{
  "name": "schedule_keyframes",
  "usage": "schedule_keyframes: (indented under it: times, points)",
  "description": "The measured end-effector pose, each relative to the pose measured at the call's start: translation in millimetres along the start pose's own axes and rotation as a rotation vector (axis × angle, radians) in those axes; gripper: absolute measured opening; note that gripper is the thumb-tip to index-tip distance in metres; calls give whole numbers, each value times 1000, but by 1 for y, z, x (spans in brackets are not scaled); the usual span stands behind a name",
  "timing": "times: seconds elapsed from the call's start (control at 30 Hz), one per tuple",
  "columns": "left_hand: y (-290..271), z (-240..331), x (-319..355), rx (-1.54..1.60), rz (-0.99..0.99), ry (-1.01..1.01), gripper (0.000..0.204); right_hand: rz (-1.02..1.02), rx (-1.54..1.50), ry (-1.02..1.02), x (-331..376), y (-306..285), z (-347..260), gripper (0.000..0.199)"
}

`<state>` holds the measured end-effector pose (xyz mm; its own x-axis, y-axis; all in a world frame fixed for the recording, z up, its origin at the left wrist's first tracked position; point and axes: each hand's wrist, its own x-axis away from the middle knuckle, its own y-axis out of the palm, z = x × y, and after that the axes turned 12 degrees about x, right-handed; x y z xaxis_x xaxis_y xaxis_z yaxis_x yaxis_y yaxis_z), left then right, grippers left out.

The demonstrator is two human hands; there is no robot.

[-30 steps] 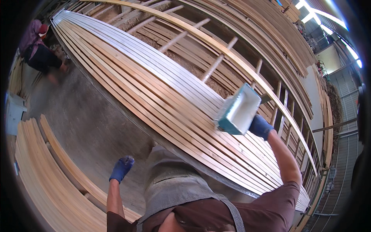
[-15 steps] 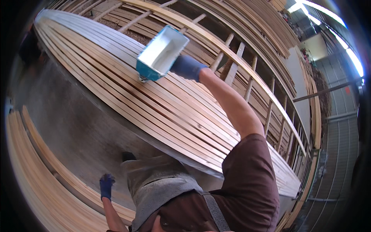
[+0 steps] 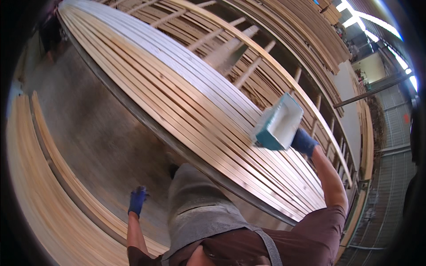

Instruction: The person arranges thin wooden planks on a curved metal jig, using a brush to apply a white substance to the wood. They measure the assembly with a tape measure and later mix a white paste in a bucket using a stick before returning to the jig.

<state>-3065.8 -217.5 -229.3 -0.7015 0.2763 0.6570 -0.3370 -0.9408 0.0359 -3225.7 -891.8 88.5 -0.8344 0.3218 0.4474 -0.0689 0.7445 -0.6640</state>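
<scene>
Gloved in blue, my right hand [image 3: 304, 142] grips a teal box-shaped paint applicator [image 3: 287, 122] with a whitish, paint-coated inside. The applicator is tilted over the right part of a long row of narrow wooden boards [image 3: 177, 97], and its lower edge is blurred. Whether it touches the boards I cannot tell. White coating [image 3: 148, 41] covers the far-side boards, while the nearer ones toward the left show bare wood. My left hand [image 3: 138, 200], also in a blue glove, hangs low by my left side above the floor, holding nothing, its fingers a little apart.
Behind the boards stands a wooden rack [image 3: 248, 73] with crossbars and stacked planks. More light timber [image 3: 49, 195] lies at my left. Grey floor [image 3: 102, 119] runs between the timber and the board row. At far right is a corrugated metal wall [image 3: 392, 177].
My right hand has carried the applicator to the right along the boards. The view has shifted, and a longer stretch of white-coated boards shows along the far side. My left hand still hangs low.
</scene>
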Motion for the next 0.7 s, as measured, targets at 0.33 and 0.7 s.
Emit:
schedule_keyframes:
  times: [0.33,0.7]
  points:
    - [138,-222,227,42,27,-276,29,159,515,-463,-15,11,63,30]
    - [359,-354,378,2,-61,-187,27,76,-6,-256,358,-51,407,44]
